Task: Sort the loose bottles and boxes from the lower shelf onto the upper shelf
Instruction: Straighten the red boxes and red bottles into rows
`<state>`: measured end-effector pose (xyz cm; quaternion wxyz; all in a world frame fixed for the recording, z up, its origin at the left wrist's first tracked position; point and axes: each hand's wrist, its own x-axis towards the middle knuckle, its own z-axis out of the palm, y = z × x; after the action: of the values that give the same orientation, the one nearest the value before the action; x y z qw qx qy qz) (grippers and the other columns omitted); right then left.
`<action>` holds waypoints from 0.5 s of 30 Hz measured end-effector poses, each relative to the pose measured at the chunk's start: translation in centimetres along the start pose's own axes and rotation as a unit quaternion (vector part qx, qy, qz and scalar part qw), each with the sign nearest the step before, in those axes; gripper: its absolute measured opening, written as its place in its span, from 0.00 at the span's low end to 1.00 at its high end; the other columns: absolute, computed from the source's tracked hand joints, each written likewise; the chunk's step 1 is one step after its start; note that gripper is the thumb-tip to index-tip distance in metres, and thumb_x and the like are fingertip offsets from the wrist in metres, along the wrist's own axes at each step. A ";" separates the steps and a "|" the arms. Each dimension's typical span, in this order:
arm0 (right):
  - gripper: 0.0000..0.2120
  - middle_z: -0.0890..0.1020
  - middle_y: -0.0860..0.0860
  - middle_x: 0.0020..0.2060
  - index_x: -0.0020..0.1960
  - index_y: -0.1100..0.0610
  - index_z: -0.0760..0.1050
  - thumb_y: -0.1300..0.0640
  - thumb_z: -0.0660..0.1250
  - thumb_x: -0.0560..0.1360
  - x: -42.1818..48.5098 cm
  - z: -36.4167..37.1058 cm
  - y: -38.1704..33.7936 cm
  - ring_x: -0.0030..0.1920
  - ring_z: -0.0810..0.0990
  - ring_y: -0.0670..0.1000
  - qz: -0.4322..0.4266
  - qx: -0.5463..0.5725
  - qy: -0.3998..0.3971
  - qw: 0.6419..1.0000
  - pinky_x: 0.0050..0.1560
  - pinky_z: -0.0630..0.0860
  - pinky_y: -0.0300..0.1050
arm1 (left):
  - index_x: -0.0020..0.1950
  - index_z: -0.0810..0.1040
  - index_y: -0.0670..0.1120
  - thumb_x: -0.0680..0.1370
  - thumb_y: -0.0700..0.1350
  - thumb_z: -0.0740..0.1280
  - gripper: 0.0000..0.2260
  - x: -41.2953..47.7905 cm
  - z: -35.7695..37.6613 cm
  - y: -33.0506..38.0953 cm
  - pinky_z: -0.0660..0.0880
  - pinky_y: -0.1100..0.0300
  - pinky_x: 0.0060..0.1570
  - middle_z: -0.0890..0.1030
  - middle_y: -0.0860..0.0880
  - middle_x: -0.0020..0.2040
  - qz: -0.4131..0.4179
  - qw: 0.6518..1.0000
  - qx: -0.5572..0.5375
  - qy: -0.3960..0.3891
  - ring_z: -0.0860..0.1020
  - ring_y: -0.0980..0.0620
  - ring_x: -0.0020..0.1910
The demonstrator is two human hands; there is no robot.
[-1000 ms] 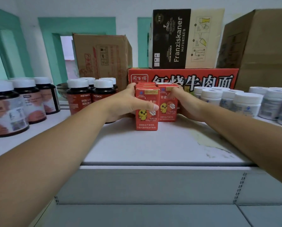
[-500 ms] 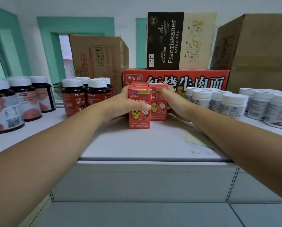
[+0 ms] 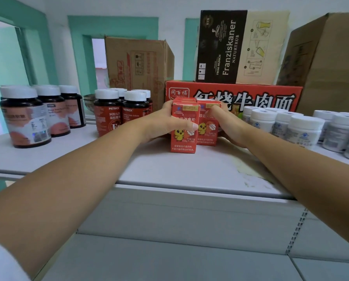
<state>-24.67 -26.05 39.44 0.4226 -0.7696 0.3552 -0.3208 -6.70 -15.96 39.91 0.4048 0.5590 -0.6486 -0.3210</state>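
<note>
Currently | left hand [image 3: 161, 126], right hand [image 3: 228, 128] grip red boxes [image 3: 183, 142] | 2 fronts showing

1. Shop stockroom or retail storage.
2. Identical stock in rows on white metal shelf [image 3: 169, 175]: white-capped dark brown bottles [image 3: 108, 112], white plastic bottles [image 3: 303, 130], small red cardboard boxes [image 3: 184, 138].
3. Brown cardboard shipping cartons [image 3: 137, 67] stacked along the shelf's back edge.

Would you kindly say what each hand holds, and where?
The left hand grips the front red box, thumb across its face; the right hand grips the neighbouring red box near its top.
</note>
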 end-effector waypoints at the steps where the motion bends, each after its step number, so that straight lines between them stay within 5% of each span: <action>1: 0.34 0.77 0.50 0.64 0.76 0.46 0.50 0.36 0.57 0.76 -0.1 0.0 0.0 0.62 0.78 0.54 -0.003 0.003 -0.001 1.000 0.67 0.71 0.59 | 0.76 0.57 0.56 0.63 0.54 0.81 0.48 0.1 0.0 -0.1 0.74 0.51 0.64 0.77 0.53 0.64 0.003 1.000 0.003 0.000 0.78 0.53 0.61; 10: 0.33 0.77 0.50 0.65 0.76 0.46 0.51 0.37 0.59 0.77 -0.3 0.0 0.0 0.62 0.78 0.54 -0.008 0.015 -0.005 1.000 0.67 0.72 0.59 | 0.77 0.52 0.57 0.64 0.50 0.78 0.49 -0.1 -0.1 -0.5 0.75 0.56 0.58 0.76 0.53 0.64 0.005 1.000 0.003 -0.004 0.78 0.54 0.61; 15: 0.33 0.78 0.50 0.63 0.76 0.47 0.52 0.37 0.58 0.77 -0.4 0.0 0.0 0.60 0.79 0.53 -0.007 0.002 -0.011 1.000 0.67 0.72 0.58 | 0.77 0.51 0.58 0.64 0.51 0.78 0.50 -0.2 -0.1 -0.4 0.74 0.51 0.63 0.75 0.52 0.66 -0.001 1.000 0.012 -0.004 0.77 0.52 0.63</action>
<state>-24.87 -25.77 39.35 0.4255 -0.7747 0.3445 -0.3163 -6.39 -15.87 39.59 0.3950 0.5628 -0.6539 -0.3159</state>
